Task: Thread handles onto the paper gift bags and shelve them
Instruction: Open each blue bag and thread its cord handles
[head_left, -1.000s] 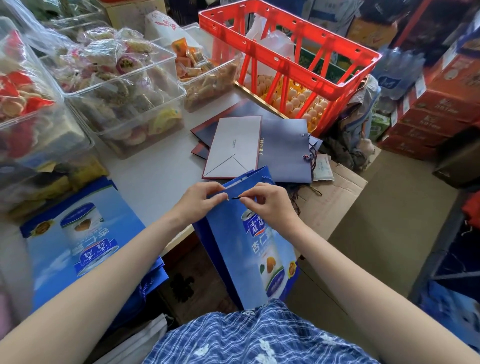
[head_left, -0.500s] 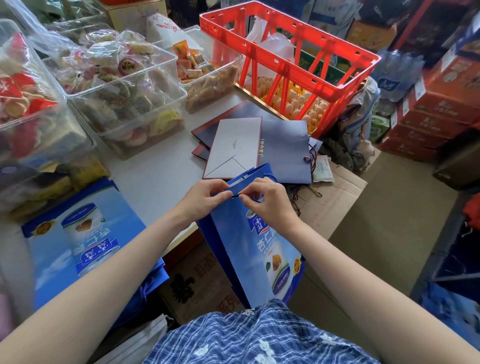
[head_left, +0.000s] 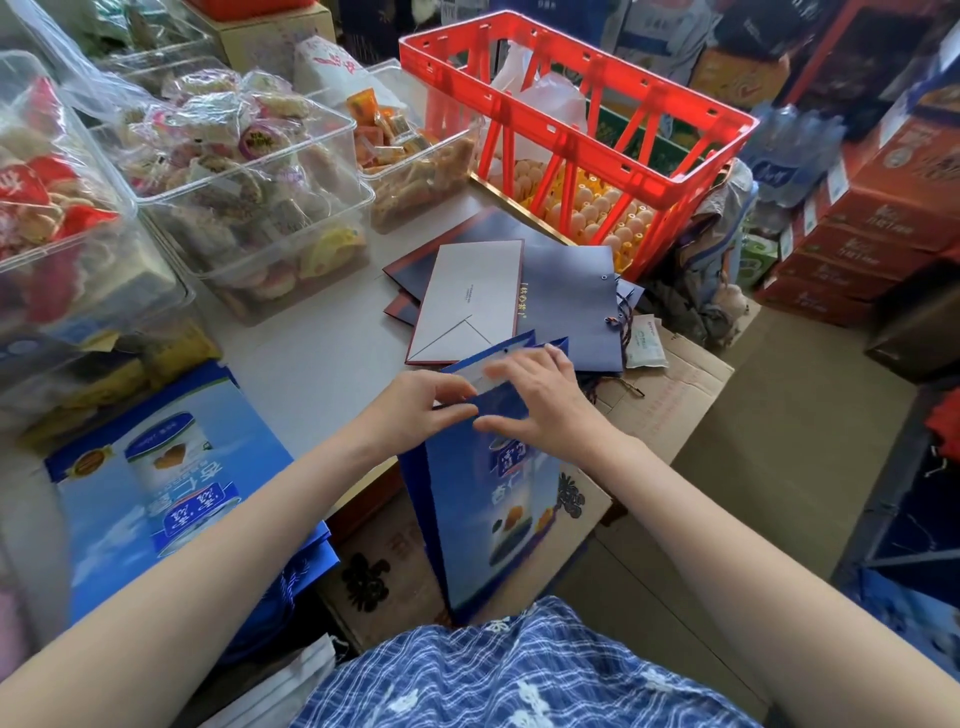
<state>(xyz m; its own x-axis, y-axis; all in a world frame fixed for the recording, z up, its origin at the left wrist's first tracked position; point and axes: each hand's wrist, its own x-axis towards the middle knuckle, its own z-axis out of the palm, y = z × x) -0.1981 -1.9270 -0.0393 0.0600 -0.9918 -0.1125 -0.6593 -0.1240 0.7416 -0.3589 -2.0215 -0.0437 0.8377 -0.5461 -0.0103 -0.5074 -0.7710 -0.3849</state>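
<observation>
**Operator:** What is the state at the bag?

**Supervisor:** Your left hand (head_left: 415, 397) pinches the near top edge of the blue gift bag (head_left: 488, 499), which stands upright against your lap, just off the front edge of the worktop (head_left: 311, 364). Your right hand (head_left: 540, 405) spreads over the open mouth, thumb on the outer face, fingers over the rim and blurred. I cannot tell whether that grip holds a handle cord; none is visible at the fingers.

**Operator:** What can go wrong from here?

**Supervisor:** In my judgement, three faults. Pull the rim apart too hard and the paper may crease or tear at the punched hole (head_left: 505, 352). Relax the left pinch and the bag may drop to the floor, since only your lap and hands steady it. Lose the cord end inside the bag and you must re-thread.

**Operator:** And the surroundings?

**Supervisor:** The worktop is pale. It carries a flat stack of blue printed bags (head_left: 171, 467) at your left, navy bags (head_left: 566, 291) with cords ahead, clear tubs of wrapped snacks (head_left: 249, 171), and a red crate (head_left: 571, 114) over trays of eggs (head_left: 608, 208). A cardboard box (head_left: 675, 395) sits just beyond the bag. Stacked red cartons (head_left: 883, 218) and bottled water (head_left: 795, 140) line the right side. No shelf for finished bags is clearly identifiable.
</observation>
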